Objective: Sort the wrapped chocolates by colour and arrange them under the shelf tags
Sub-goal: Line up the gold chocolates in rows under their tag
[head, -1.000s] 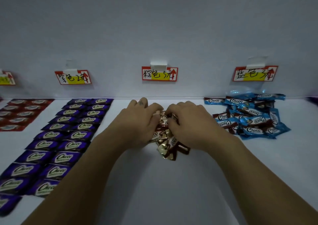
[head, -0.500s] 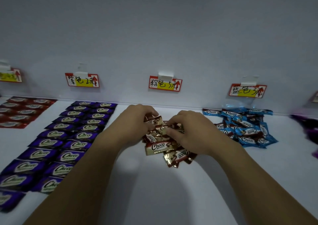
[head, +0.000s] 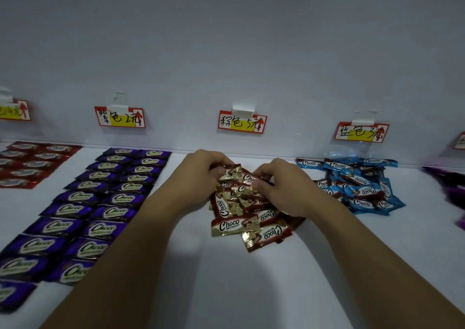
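We take the red-bordered paper shelf tag with a yellow patch (head: 242,123), the middle one on the white back wall (head: 226,51), as our landmark. Straight below it, on the white surface (head: 226,283), lies the heap of brown-and-gold foil-wrapped chocolates (head: 236,224). It is unsorted, with wrappers overlapping at all angles.

Both hands are on the end of that heap nearest the tag. On the left hand (head: 201,175) the fingers are curled and the grip is closed on a gold wrapper end at the heap's top left, thumb on it. On the right hand (head: 284,190) the fingers are curled too, and the grip pinches a wrapper at the heap's top right. We cannot tell how many pieces it has. The hands come close over the heap but do not touch.

Left of the landmark tag, the purple wrapped chocolates (head: 100,202) lie flat in two neat columns running from the wall toward us, under the purple-row tag (head: 120,117), which is the same kind. Further left, the red wrapped chocolates (head: 32,162) also lie in rows, under the far-left tag (head: 15,111), which is partly cut off.

Right of the landmark tag, we see the loose pile of blue wrapped chocolates (head: 359,187) under the blue-pile tag (head: 361,132). Far right, at the frame edge, there are dark purple wrappers (head: 453,185), blurred, plus a sliver of the far-right tag (head: 460,141).
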A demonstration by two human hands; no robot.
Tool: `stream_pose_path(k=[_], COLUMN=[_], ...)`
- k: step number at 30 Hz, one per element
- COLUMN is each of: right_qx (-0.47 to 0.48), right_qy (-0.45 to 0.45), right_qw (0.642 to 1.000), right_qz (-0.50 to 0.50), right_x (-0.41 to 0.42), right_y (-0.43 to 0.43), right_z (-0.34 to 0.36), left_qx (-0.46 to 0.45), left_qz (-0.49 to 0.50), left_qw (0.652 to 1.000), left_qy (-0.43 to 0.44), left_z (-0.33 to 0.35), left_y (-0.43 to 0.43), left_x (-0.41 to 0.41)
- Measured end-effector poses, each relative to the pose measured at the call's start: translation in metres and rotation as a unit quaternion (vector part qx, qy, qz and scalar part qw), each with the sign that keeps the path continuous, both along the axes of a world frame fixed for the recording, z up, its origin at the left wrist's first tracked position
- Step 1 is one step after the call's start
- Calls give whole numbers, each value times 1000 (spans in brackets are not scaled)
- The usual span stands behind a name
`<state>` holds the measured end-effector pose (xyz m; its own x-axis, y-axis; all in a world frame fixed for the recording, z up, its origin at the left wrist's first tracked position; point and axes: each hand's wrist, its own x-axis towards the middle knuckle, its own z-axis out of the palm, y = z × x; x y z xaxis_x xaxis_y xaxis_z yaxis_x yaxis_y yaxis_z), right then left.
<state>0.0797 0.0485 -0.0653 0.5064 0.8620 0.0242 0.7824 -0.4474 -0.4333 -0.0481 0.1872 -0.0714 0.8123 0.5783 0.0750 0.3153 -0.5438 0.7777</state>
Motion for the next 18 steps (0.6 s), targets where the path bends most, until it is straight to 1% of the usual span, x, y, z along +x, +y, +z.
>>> stream_pose_path(k=[3, 7, 9, 11, 14, 18], right_qx=[63, 148, 153, 145, 137, 118], right_qy=[25, 95, 93, 73, 42, 49], right_qw=[997, 983, 982, 985, 988, 989], right_qz=[-24, -60, -61, -54, -56, -78], right_x=[3, 9, 12, 13, 17, 22], right_y=[-2, -2, -2, 0, 5, 13], right_z=[-3, -3, -5, -6, -8, -14], left_qx=[2, -11, -23, -23, 65, 165], left_qz=[10, 40, 51, 48, 36, 44], left_qw=[1000, 998, 996, 997, 997, 985], left_qy=[1, -46, -64, -61, -35, -3], left_z=[-1, -2, -7, -9, -11, -14], left_y=[-3, -5, -2, 1, 5, 6], left_x=[5, 14, 16, 16, 18, 24])
